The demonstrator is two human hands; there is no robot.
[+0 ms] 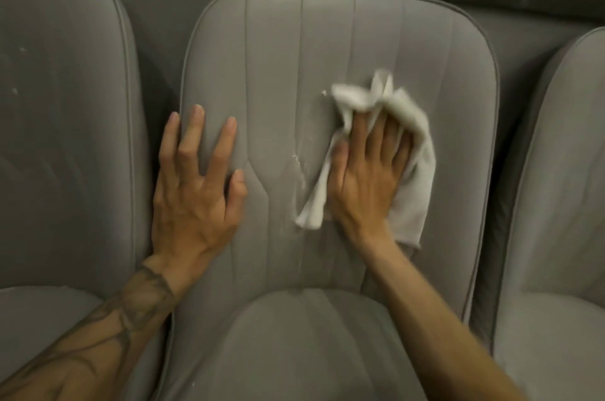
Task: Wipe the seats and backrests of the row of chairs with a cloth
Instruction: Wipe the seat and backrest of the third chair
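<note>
A grey padded chair fills the middle of the head view, its backrest (288,66) upright and its seat (294,345) below. A crumpled white cloth (415,178) lies against the right half of the backrest. My right hand (366,171) presses flat on the cloth, fingers straight and spread. My left hand (196,184) rests flat on the backrest's left edge, fingers spread, holding nothing. Pale smears and small white specks (299,161) show on the backrest between the two hands.
A second grey chair (62,112) stands at the left, with white specks on its backrest. A third grey chair (563,171) stands at the right. Narrow gaps separate the chairs. Another dark row runs along the top.
</note>
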